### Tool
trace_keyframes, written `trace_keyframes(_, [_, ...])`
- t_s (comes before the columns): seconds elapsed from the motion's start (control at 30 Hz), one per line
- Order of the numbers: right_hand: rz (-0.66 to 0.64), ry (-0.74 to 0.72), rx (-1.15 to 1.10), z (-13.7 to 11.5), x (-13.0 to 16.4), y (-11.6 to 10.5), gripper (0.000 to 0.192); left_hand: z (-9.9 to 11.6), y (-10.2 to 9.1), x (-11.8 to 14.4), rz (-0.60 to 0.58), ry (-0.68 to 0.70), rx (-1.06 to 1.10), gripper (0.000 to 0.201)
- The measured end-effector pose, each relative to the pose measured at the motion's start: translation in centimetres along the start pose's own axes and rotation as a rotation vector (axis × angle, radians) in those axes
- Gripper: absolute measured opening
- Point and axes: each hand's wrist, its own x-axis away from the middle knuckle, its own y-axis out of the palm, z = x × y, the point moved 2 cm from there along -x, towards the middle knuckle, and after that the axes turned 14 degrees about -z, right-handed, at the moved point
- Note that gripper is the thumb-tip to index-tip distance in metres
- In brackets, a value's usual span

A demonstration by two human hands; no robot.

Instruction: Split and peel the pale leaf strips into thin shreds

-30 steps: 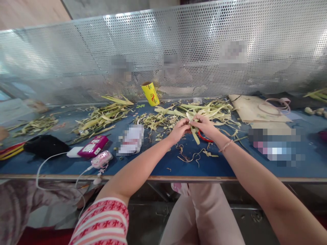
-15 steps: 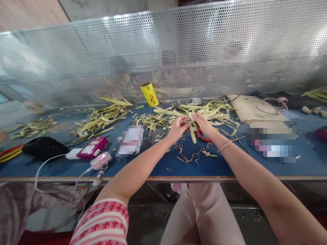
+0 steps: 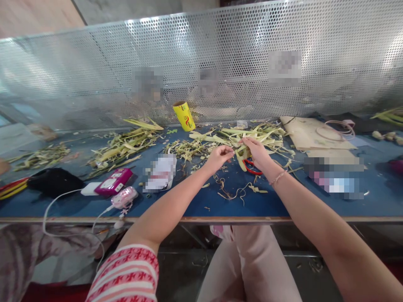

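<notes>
Over the blue table (image 3: 195, 201), my right hand (image 3: 258, 152) grips a pale green leaf strip (image 3: 241, 157) that hangs down from its fingers. My left hand (image 3: 220, 156) sits a little to the left of it, fingers pinched; a thin sliver seems to run between the two hands, too fine to be sure. Red-handled scissors (image 3: 252, 168) lie on the table just under my right hand. A heap of cut leaf strips (image 3: 252, 133) spreads behind both hands, and curled shavings (image 3: 234, 192) lie in front of them.
A yellow roll (image 3: 185, 115) stands at the back by the perforated metal screen (image 3: 201, 63). More leaf piles (image 3: 122, 144) lie at left. Pink devices (image 3: 113, 182) with a white cable, a black pouch (image 3: 53, 181) and cardboard (image 3: 310, 134) also rest on the table. People sit behind the screen.
My hands have drawn apart: the left one has slid left and down from the strip, while the right keeps hold of it.
</notes>
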Motion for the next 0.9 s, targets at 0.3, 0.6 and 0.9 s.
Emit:
trace_keyframes(0.3, [0.104,-0.058,0.068,-0.3,-0.4,-1.2,0.030,0.1,-1.0,0.1,-0.168,0.034,-0.033,0.022])
trace_keyframes(0.6, [0.080,-0.119,0.144,-0.1,-0.4,-0.8,0.034,0.5,-0.2,0.7,-0.344,0.037,0.003,0.039])
trace_keyframes(0.9, [0.041,-0.155,0.267,-0.4,0.4,0.4,0.037,1.1,0.8,0.7,-0.220,-0.008,-0.155,0.017])
